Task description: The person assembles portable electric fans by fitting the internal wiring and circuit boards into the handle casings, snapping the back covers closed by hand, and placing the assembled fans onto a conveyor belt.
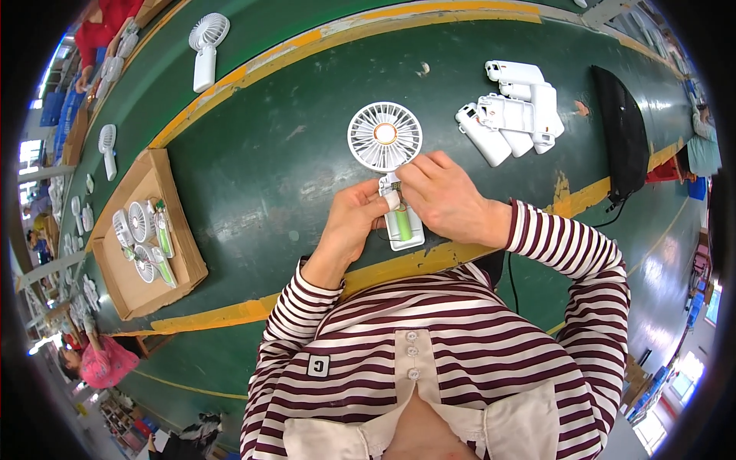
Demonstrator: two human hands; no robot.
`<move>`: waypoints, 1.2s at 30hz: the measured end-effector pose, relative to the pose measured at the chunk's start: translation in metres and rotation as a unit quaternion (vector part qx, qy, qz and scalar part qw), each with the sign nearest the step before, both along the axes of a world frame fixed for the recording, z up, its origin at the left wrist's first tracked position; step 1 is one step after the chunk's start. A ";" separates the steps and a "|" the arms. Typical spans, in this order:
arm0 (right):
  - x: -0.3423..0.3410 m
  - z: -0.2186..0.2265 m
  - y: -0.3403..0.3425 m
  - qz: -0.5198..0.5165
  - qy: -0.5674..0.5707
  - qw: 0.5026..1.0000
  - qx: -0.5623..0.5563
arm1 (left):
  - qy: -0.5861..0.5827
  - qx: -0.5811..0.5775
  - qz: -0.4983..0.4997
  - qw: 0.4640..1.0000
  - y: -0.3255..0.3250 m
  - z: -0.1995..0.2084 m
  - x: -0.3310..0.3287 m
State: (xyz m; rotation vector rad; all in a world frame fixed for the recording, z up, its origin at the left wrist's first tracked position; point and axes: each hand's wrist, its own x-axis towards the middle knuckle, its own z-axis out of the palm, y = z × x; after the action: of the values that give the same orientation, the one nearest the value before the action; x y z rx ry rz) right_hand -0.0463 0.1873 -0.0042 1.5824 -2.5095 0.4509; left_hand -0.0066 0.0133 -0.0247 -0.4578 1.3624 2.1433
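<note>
The fan (389,159) lies on the table (261,176), its handle (412,241) toward the near edge and its head (385,146) pointing to the far edge. The head is round and white, with fine slats radiating from a white hub (385,133) ringed in orange. The handle stands open, a white shallow shell with rounded corners and a bright green battery (404,224) in it. The left hand (349,218) grasps the handle's upper part. The right hand (447,195) bends its fingers together at the neck; what they pinch, if anything, I cannot tell
</note>
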 end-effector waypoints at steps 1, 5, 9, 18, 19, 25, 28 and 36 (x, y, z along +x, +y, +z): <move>0.000 0.000 0.000 -0.004 0.000 1.000 -0.002 | -0.001 0.001 0.000 1.000 0.000 0.001 0.000; -0.001 0.001 -0.002 0.009 0.040 0.999 -0.025 | 0.003 -0.003 0.010 1.000 0.001 -0.002 0.003; -0.001 -0.003 -0.001 0.012 0.036 0.999 -0.024 | 0.016 -0.015 0.020 1.000 0.003 -0.005 0.003; 0.003 -0.005 0.001 -0.055 -0.022 0.997 -0.047 | 0.006 0.019 0.047 0.999 0.005 0.000 0.004; 0.002 -0.005 0.000 -0.055 -0.024 0.997 -0.047 | 0.007 0.026 0.047 0.999 0.003 0.000 0.003; -0.004 -0.007 -0.006 -0.046 -0.040 0.996 -0.057 | -0.010 0.036 0.031 0.999 0.000 0.002 0.000; -0.006 -0.007 -0.006 -0.040 -0.039 0.996 -0.076 | -0.042 0.074 0.016 0.996 -0.005 0.001 -0.007; -0.006 -0.005 -0.004 -0.045 -0.080 0.993 -0.077 | -0.037 0.084 -0.041 0.995 -0.012 -0.004 -0.011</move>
State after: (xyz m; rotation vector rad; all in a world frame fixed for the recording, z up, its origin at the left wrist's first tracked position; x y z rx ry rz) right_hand -0.0522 0.1829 -0.0087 1.4224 -2.5766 0.7658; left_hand -0.0171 0.0016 -0.0285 -0.4030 1.1302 2.1298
